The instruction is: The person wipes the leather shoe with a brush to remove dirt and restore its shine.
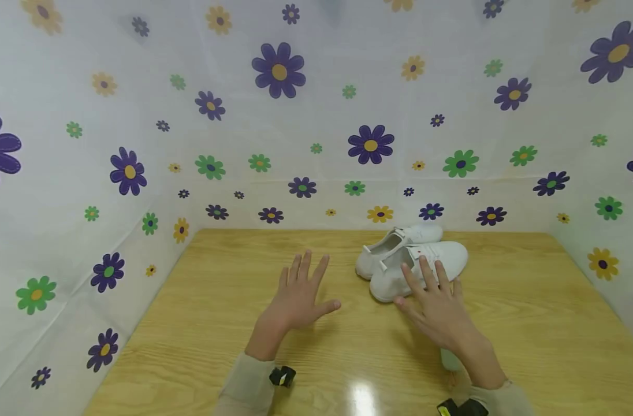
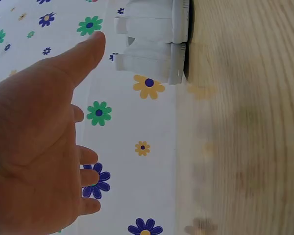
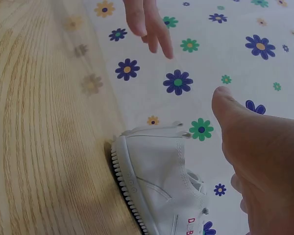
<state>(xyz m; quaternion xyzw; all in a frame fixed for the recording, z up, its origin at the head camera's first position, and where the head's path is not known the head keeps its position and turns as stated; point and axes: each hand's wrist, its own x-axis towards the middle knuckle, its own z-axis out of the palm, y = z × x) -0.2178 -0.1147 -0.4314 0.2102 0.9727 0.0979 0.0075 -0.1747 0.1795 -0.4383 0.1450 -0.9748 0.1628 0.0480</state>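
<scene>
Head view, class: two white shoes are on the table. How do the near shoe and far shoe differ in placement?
The near shoe stands farther from the flowered cloth at the back than the far shoe. The near shoe hides part of the far shoe. The near shoe's toe reaches farther right than the far shoe's. Both rest sole down, toes rightward.

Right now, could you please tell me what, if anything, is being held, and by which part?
Nothing is held: both the left hand and right hand are empty; the shoes stand ungripped.
</scene>
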